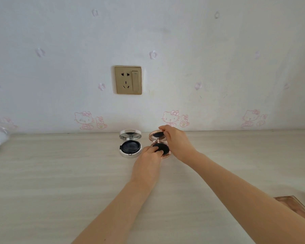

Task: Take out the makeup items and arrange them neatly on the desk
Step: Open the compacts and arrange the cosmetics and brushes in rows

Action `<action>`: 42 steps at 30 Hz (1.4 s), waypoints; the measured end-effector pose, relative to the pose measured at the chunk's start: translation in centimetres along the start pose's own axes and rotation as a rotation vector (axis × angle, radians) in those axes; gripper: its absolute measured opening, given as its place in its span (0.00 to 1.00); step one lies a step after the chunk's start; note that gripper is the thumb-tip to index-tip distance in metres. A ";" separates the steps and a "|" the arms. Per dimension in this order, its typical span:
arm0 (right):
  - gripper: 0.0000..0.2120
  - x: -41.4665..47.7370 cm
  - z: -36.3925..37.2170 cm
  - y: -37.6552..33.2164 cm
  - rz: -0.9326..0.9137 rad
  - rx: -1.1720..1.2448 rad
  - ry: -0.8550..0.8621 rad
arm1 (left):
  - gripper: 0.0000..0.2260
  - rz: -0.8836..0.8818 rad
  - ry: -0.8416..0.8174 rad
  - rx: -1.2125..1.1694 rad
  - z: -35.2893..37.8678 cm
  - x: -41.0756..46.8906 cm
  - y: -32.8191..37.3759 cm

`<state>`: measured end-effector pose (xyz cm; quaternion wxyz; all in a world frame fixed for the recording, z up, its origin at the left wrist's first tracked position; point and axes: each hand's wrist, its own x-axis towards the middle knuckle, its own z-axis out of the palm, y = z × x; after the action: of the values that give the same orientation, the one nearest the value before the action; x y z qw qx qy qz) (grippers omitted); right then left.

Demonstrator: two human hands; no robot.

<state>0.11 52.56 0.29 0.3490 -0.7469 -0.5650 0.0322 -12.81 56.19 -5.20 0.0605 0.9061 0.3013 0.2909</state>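
**A:** Where are your hands just now?

**B:** Both on the pink compact (160,145). It sits open on the desk (60,173), close to the wall, just right of the silver compact (130,144). My right hand (179,144) comes in from the far side of the pink one, fingers curled over the top edge of its raised lid. My left hand (148,161) is at its near left edge, fingertips pinched on the black puff (161,148) in the base.

**A:** And the silver one?

**B:** Open too, lid up against the wall, its dark insert showing. The two cases are just apart, not touching.

**A:** What could spoil things from here?

**B:** My guess: if I lift the puff without steadying the base, the light case could skid left into the silver compact and knock the row crooked. Pushing the lid too far back might tip the pink one toward the wall, or strain the hinge. And my left wrist passes close to the silver one's right side, so a careless pull-back could nudge it.
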 end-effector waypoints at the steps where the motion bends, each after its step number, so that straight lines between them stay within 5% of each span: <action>1: 0.17 -0.2 -0.1 0.0 0.009 0.002 -0.011 | 0.15 -0.003 -0.001 0.001 0.0 0.0 0.0; 12: 0.20 -6.9 -5.5 2.3 0.071 -0.193 -0.136 | 0.14 0.090 0.112 0.007 -1.8 -1.8 3.4; 25: 0.18 -20.7 -16.9 8.1 0.240 -0.404 -0.051 | 0.16 0.095 -0.186 -0.246 0.7 -3.5 17.9; 37: 0.20 -26.4 -23.1 13.8 0.643 -0.380 0.098 | 0.14 0.022 -0.455 -0.503 5.1 -0.5 29.0; 42: 0.16 -26.3 -22.7 14.3 0.656 -0.339 0.097 | 0.23 0.055 -0.495 -0.445 6.3 0.1 30.6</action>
<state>12.45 17.08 0.32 0.2181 -0.9361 -0.2758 0.0128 6.45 31.80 -1.57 0.3204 0.9215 0.1822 0.1222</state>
